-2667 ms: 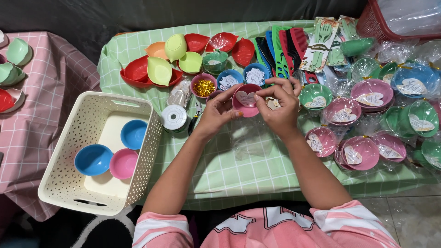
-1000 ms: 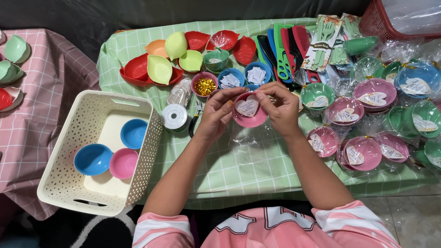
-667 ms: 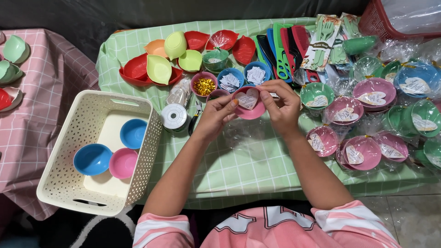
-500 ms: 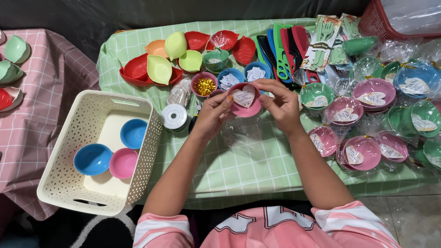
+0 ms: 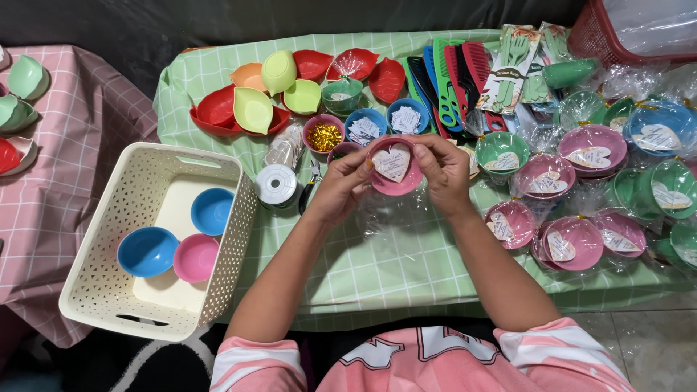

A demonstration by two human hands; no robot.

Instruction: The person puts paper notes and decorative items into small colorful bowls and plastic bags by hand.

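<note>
Small round pink plastic bowl [image 5: 396, 174], tilted with its opening toward the camera, held between left hand [image 5: 341, 187] and right hand [image 5: 444, 170]. White heart-shaped paper tag [image 5: 392, 162] inside. Clear crinkled plastic wrap [image 5: 388, 212] hangs beneath both hands.

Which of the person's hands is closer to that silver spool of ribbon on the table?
The left hand. It holds the pink bowl just right of the silver spool, while the right hand grips the bowl's far side, farther from the spool.

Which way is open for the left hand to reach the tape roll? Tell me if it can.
Probably yes: the tape roll lies just beside the left hand with nothing between, but that hand helps hold the pink bowl and must let go first.
</note>
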